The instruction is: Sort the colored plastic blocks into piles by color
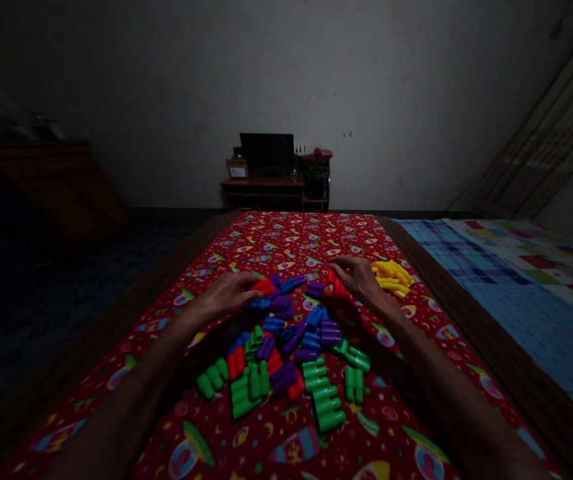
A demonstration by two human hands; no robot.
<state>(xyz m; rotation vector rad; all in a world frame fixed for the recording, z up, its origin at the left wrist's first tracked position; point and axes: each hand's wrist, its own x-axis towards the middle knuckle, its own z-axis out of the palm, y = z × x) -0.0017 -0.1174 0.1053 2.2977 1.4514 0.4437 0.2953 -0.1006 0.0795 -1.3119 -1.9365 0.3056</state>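
Plastic building blocks shaped like joined tubes lie in a loose heap on a red patterned cloth point(291, 240). My left hand point(231, 292) is at the heap's far left, its fingers closed on a red block point(265, 287). At the far right, my right hand point(359, 277) curls its thumb and fingers over red blocks point(337, 285), partly hiding them. Between the hands are blue blocks point(292, 285) and purple blocks point(315, 290). Several green blocks point(327, 407) lie nearer me, with a purple block point(284, 377) among them. Yellow blocks point(394, 277) form a separate pile beyond my right hand.
Brown wooden edges point(194, 250) border the cloth. A bed-like surface with a blue checked cover point(496, 287) is at the right. Against the far wall, a small desk point(261, 181) carries a dark monitor point(267, 153). A wooden cabinet point(41, 190) stands at the left.
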